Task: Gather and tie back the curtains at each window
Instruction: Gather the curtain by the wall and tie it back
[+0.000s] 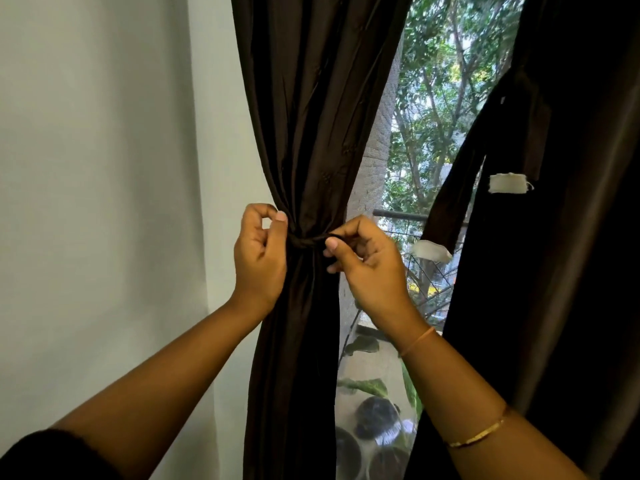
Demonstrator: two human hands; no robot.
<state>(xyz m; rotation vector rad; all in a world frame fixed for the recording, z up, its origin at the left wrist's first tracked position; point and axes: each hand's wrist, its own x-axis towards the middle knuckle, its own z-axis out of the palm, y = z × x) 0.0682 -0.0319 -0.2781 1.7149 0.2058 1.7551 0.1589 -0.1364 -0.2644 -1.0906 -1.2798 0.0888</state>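
Pinching the tieback (309, 241) round the curtain (311, 116) mid-frame with left hand (259, 252) and right hand (369, 263), likely risking a slack knot slipping and folds spilling.

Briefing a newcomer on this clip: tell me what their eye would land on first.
Two bare hands meet at centre frame. The right hand pinches a dark tie-back band cinched round the gathered dark brown curtain, and the left hand is curled at the bundle's other side. Behind them, bright green trees fill the window gap, and on the right a second dark curtain hangs with a white patch showing against it.
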